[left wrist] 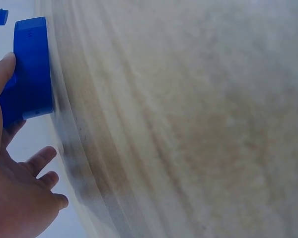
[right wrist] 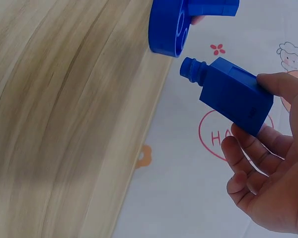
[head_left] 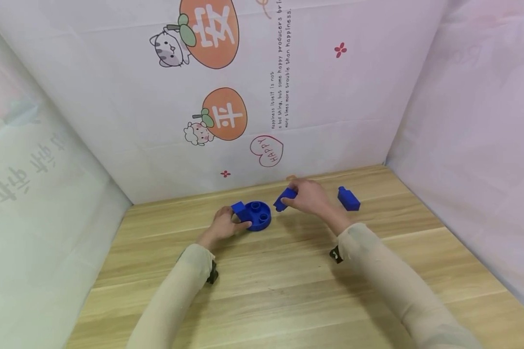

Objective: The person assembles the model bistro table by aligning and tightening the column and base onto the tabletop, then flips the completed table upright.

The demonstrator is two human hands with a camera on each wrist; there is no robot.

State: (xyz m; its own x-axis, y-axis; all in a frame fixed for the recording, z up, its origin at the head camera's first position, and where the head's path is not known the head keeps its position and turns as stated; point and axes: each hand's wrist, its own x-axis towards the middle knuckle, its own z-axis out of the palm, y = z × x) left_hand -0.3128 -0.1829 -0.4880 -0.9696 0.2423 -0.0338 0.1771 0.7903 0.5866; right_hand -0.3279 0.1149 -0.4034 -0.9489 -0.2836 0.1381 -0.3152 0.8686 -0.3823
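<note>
Blue round base (head_left: 262,228) at or just above the tabletop (head_left: 262,291), contact not clear; left hand (head_left: 223,225) has its thumb at the rim and fingers round the far side, grip pinching the base.

Done, as judged from the layout: one standing block (head_left: 239,209) rises from the base on the left hand's side; whether it is fully seated cannot be told.

In progress: right hand (head_left: 309,196) holds a second block (head_left: 285,198) near the base but apart from it; grip pinching the block between thumb and fingertips; its ridged neck points toward the base in the right wrist view; not yet fitted.

Left to do, by my reading: the far socket (head_left: 255,205) and near socket (head_left: 263,217) both show unfilled; a third block (head_left: 349,199) lies on the tabletop beyond the right hand, untouched; estimate roughly one part in three complete.
</note>
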